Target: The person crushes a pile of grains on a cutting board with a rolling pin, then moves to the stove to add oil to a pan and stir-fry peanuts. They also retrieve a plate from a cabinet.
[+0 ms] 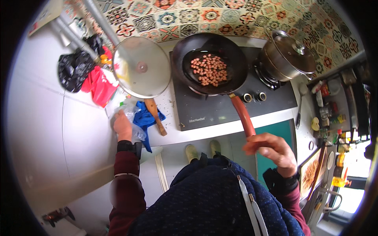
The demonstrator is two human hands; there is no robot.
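Peanuts with reddish skins lie in oil in a dark wok on the gas hob's left burner. The wok's red handle points toward me. At its end is my right hand, fingers curved and loosely spread; whether they touch the handle is unclear. On the left, my left hand is at a crumpled clear plastic bag, its fingers partly hidden. Beside it a wooden spatula rests over a blue cloth or bag. A glass lid sits above the spatula.
A lidded steel pot stands on the right burner of the black hob. Black plastic bags and a red bag lie at left. To the right are a ladle, a halved fruit and a rack of bottles and jars.
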